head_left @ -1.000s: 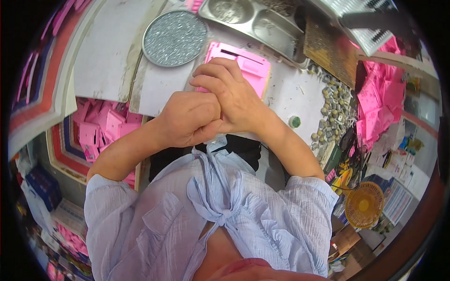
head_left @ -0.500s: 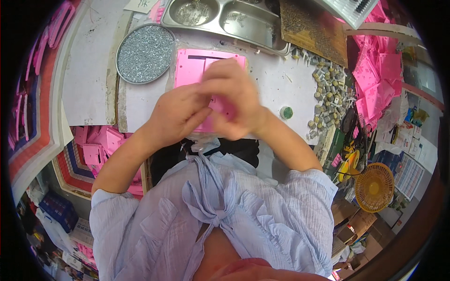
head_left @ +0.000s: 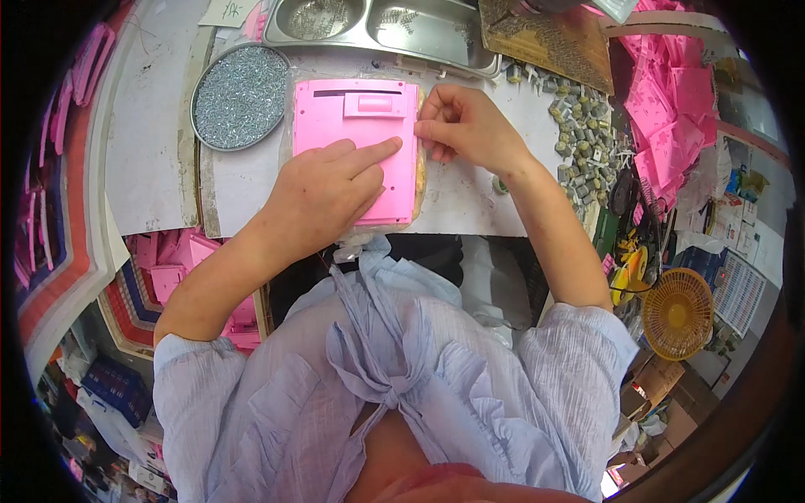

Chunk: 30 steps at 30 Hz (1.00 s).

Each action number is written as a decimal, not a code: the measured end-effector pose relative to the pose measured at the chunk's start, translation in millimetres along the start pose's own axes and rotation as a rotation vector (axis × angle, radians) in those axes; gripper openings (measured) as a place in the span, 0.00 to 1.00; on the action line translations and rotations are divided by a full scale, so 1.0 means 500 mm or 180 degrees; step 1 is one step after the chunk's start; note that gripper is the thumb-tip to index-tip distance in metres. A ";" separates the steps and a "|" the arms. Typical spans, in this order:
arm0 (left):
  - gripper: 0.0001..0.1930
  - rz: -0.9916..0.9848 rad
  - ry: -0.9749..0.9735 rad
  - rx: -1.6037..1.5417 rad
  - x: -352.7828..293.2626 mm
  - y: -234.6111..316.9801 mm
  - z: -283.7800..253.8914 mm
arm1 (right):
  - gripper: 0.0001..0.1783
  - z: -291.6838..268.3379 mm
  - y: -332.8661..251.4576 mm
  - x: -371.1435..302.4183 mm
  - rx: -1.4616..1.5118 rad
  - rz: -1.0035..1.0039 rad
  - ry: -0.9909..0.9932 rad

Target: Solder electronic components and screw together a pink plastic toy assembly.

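Head view, thing in hand: a flat pink plastic panel (head_left: 356,147) lies on a padded mat near the front edge of the worktable (head_left: 470,193), just right of a round tray of screws (head_left: 240,96).
Left hand (head_left: 323,197): rests on the panel's lower half, forefinger stretched out and pressing, other fingers curled; it grips nothing.
Right hand (head_left: 465,126): at the panel's right edge, fingertips pinched together; what they pinch is too small to tell.
Handling, as I judge: light, stiff, thin moulded shell, smooth and somewhat slippery; best taken by its long side edges.
Far edge: steel compartment tray (head_left: 377,25).
Right side: a heap of small grey parts (head_left: 583,138).
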<state>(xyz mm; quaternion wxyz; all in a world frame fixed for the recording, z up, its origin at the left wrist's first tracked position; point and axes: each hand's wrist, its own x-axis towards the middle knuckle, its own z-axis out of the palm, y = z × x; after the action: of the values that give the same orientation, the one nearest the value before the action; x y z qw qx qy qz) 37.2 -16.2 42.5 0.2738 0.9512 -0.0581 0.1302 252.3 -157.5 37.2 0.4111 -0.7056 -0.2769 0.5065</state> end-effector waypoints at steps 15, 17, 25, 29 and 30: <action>0.05 -0.0397 0.0236 -0.0683 0.005 0.009 -0.006 | 0.10 -0.166 -0.173 -0.048 -0.0025 -0.3296 0.2593; 0.06 -0.0488 0.0192 -0.0829 0.011 0.007 -0.006 | 0.15 -0.246 -0.223 0.043 0.1093 -0.3362 0.1800; 0.04 -0.0861 0.0532 -0.1472 -0.014 0.004 0.013 | 0.19 -0.076 -0.268 0.008 0.0794 -0.2538 0.0647; 0.03 -0.1120 0.0275 -0.1561 -0.018 0.002 0.008 | 0.15 -0.020 -0.210 -0.056 0.1459 -0.2776 0.0084; 0.04 -0.1154 0.0249 -0.1530 -0.022 0.002 0.005 | 0.15 -0.015 -0.189 -0.061 0.1510 -0.2826 -0.0051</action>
<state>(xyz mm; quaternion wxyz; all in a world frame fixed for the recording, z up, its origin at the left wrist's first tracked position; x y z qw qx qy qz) 27.0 -17.9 37.8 0.5119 0.8482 0.0940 0.0983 251.8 -136.5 134.7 0.7338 -0.4029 -0.4308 0.3372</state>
